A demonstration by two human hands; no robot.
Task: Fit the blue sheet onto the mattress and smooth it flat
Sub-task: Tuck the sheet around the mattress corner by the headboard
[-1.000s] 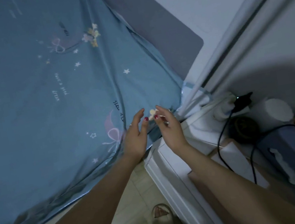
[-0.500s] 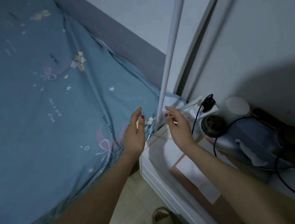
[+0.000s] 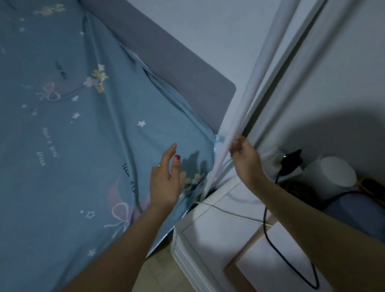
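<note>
Bare forearms, red-painted thumbnail (image 3: 177, 157), finger ring (image 3: 159, 166).

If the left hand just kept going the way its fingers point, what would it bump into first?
Most likely the blue sheet. The left hand hangs open near the bed's corner, fingers aimed up the picture over the fabric. Beyond that stands the grey headboard. How high the hand hovers above the sheet is hard to judge.

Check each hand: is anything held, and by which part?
The right hand grips the white curtain at its gathered lower part, beside the bed corner. The left hand is open over the blue sheet, holding nothing.
</note>
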